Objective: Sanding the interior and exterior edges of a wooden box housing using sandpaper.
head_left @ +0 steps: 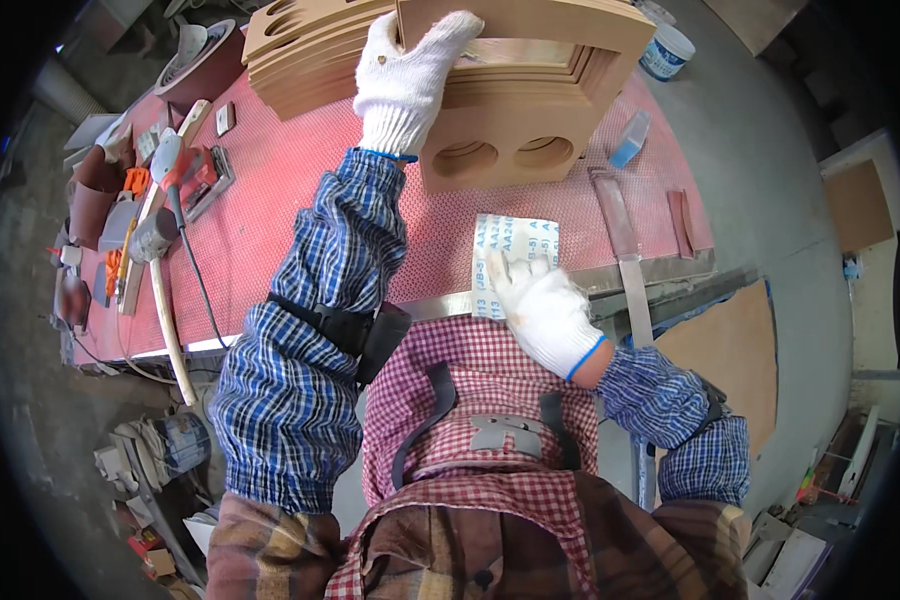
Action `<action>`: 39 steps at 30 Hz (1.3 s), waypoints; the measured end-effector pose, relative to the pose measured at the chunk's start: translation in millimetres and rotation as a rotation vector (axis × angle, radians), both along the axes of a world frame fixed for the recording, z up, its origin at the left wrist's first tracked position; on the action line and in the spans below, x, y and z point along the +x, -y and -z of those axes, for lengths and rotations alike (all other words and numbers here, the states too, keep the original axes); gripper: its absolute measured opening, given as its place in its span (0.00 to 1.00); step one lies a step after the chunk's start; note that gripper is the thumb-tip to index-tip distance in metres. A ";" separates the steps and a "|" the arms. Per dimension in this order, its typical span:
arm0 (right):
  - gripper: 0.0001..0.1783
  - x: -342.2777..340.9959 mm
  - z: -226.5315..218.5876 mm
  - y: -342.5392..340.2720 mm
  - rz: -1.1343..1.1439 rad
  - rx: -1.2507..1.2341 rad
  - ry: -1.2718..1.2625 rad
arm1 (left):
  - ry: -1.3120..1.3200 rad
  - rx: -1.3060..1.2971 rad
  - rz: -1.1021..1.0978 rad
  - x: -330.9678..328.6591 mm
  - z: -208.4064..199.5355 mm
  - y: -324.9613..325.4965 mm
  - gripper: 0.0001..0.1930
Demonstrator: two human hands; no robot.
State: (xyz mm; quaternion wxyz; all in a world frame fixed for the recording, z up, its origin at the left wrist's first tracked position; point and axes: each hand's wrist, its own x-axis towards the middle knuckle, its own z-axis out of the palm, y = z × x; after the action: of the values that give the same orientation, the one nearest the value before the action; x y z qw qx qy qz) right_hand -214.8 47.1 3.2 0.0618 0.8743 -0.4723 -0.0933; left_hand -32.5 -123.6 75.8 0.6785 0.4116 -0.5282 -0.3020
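Observation:
My left hand (405, 85), in a white knit glove, grips the left edge of the front wooden panel (500, 140), its thumb and fingers to either side of that edge. The tan panel stands upright on the table, with two round holes low down and a rectangular opening above. Similar cut panels (310, 75) are stacked to its left. Near the table's front edge my right hand (550, 310), also gloved, is closed on a sheet of sandpaper (518, 235). Its white back with blue print faces up; the thumb's exact hold is hidden.
The table (270, 210) has a red patterned cover. On its left lie a mallet (153, 240), a corded power tool (167, 160) and brown abrasive rolls (202, 65). A sanding strip on a bar (618, 215), a small blue-and-clear box (630, 140) and a white tub (667, 52) are at right.

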 end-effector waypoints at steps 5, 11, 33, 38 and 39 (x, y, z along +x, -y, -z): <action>0.33 -22.7 -18.8 -13.9 -0.167 -0.144 0.754 | 0.042 -0.005 -0.031 2.9 -2.6 -6.4 0.21; 0.33 6.4 18.8 28.8 -0.293 -0.334 0.950 | 0.016 -0.034 -0.025 -1.0 -1.4 -2.5 0.20; 0.32 63.5 24.5 98.6 -0.151 -0.356 0.432 | 0.504 -0.257 -0.182 22.5 28.9 23.7 0.20; 0.38 58.4 32.6 86.2 -0.109 -0.307 0.512 | 0.052 0.039 -0.095 -13.9 -21.9 -19.7 0.29; 0.35 60.1 31.6 91.0 -0.097 -0.306 0.461 | 0.110 0.012 -0.143 -10.5 -20.2 -21.1 0.30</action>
State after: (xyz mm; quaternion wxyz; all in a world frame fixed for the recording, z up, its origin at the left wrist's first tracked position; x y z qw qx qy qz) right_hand -154.7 -43.9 -28.3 0.0887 0.8745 -0.4402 0.1835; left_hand -43.0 -102.5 96.0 0.6659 0.4685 -0.5319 -0.2329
